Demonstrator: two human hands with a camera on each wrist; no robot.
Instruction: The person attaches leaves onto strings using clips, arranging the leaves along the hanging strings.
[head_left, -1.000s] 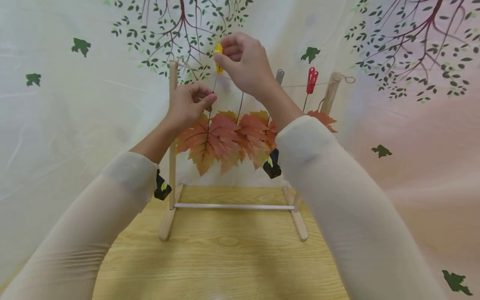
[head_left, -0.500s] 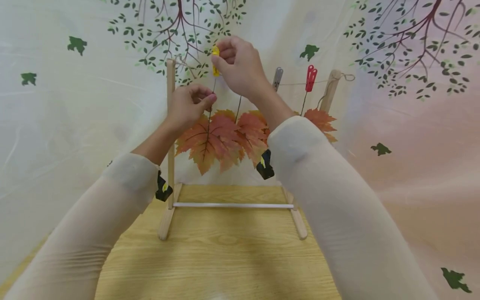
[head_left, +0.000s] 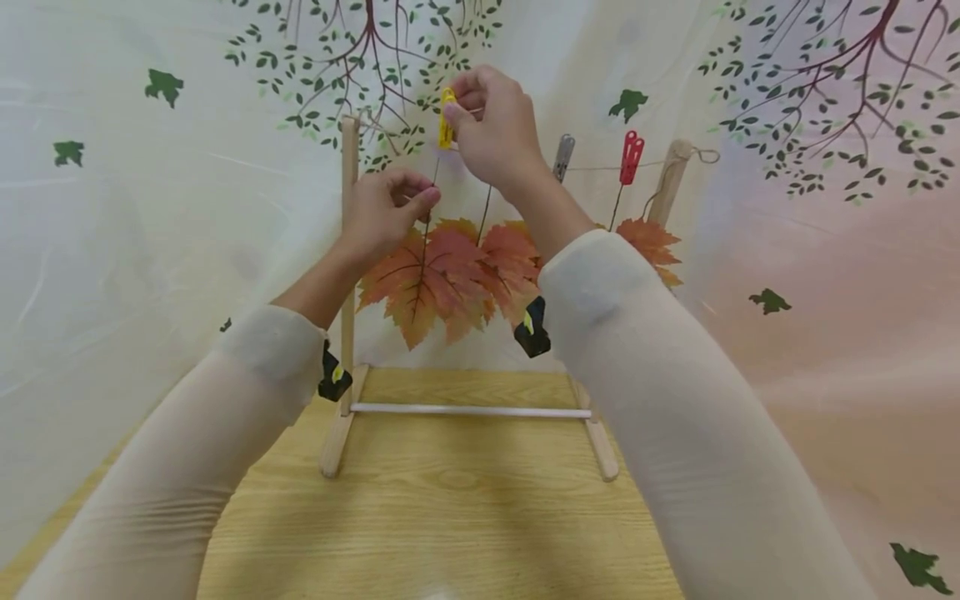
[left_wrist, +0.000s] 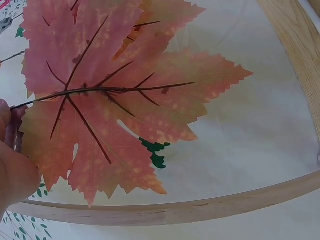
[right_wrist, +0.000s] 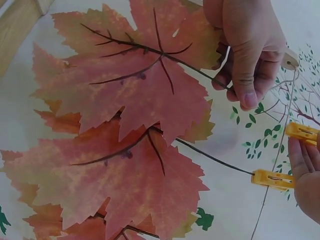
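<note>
My left hand (head_left: pixel 393 208) pinches the thin dark stem of an orange-red maple leaf (head_left: pixel 420 275) between thumb and fingers. The leaf hangs below that hand, and its veins show close up in the left wrist view. Higher up, my right hand (head_left: pixel 495 125) holds a yellow clothespin (head_left: pixel 447 121) by its upper end, just above the top of the stem. In the right wrist view, this clothespin's tip overlaps the string (right_wrist: pixel 276 155). A second yellow clothespin (right_wrist: pixel 272 179) beside it grips another leaf's stem (right_wrist: pixel 215 157).
A wooden frame with a left post (head_left: pixel 349 250), a right post (head_left: pixel 670 183) and a white lower bar (head_left: pixel 468 410) stands on the table (head_left: pixel 450 517). A grey clothespin (head_left: pixel 564 157) and a red clothespin (head_left: pixel 632 158) sit along the string, leaves hanging below. Behind is a leaf-printed cloth (head_left: pixel 825 375).
My right forearm has shifted slightly left, uncovering more of the grey clothespin. Both hands keep their holds on the stem and the yellow clothespin.
</note>
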